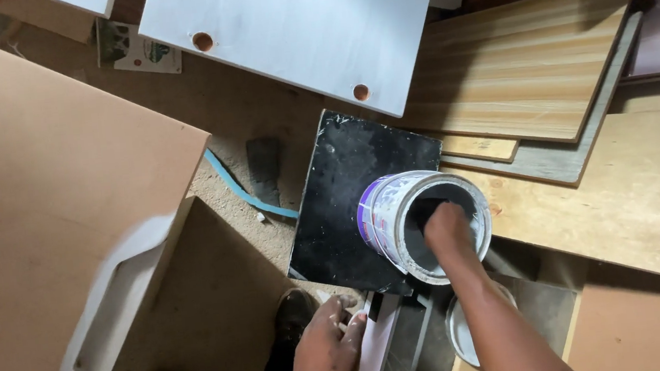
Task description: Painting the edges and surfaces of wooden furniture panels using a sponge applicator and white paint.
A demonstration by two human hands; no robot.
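Reaching into the tilted paint can (398,223) on the black board (347,200), the right hand (447,227) is hiding its fingers (grip unclear); the left hand (326,351) is resting released nearby, bracing.

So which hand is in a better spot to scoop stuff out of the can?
The right hand, most likely. It is already reaching inside the open paint can, which is tilted on the black board. The left hand is lower down, away from the can.
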